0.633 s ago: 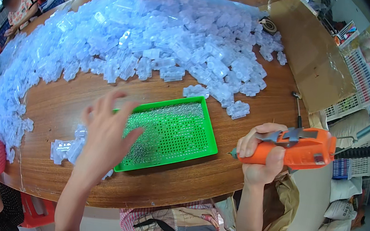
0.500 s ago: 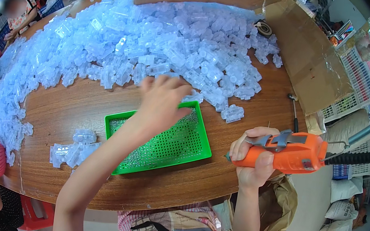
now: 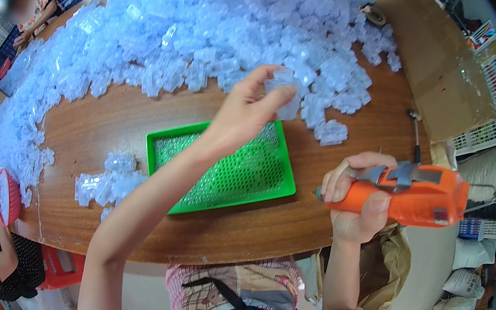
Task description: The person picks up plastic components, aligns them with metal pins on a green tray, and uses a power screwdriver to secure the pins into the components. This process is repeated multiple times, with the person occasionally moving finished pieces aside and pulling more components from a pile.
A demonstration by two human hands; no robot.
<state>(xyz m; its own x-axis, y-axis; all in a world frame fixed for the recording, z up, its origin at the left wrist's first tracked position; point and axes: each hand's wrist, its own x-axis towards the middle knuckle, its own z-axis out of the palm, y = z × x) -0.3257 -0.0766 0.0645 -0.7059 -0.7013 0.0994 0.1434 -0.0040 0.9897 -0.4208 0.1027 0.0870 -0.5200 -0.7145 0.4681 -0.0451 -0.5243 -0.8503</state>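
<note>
My left hand is pinched on a clear plastic part, raised just beyond the far edge of a green perforated tray. Small shiny metal pieces, apparently screws, lie in that tray, partly covered by my left forearm. On the right, my right hand wraps round an orange power screwdriver, its tip pointing left toward the tray. Behind both hands spreads a big heap of similar clear plastic parts. A few more clear parts sit left of the tray.
Cardboard walls the heap at the right. A tape roll and a hammer-like tool lie near it. A brown-lined bag stands below the table edge. At far left, a person holds a red basket; another sits beyond.
My left hand has come away from the heap's near edge, moving right, and now grips a clear plastic part. The right hand still holds the screwdriver. The whole view has shifted slightly.
</note>
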